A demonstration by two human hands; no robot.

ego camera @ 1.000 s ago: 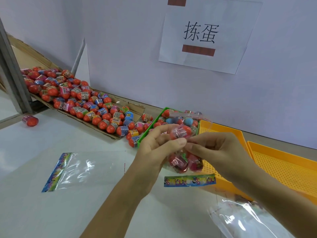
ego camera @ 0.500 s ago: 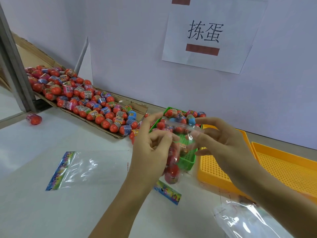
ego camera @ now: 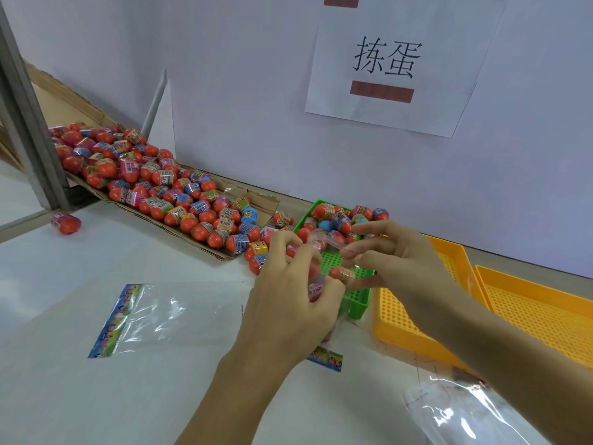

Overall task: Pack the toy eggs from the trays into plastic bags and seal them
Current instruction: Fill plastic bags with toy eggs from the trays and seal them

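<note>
My left hand and my right hand hold a clear plastic bag between them above the table, each pinching its top edge. Several red toy eggs hang inside it, partly hidden behind my left hand; its colourful bottom strip dangles near the table. Behind the bag stands a green tray with several toy eggs at its far end. A flat cardboard tray at the left holds a large heap of eggs.
An empty bag with a colourful strip lies flat on the white table at the left. More clear bags lie at the lower right. Two empty orange trays stand at the right. One loose egg lies far left by a metal post.
The bag has turned from hanging broadside to edge-on, and the eggs inside have dropped behind my left hand. My hands have moved slightly apart along the bag's top edge.
</note>
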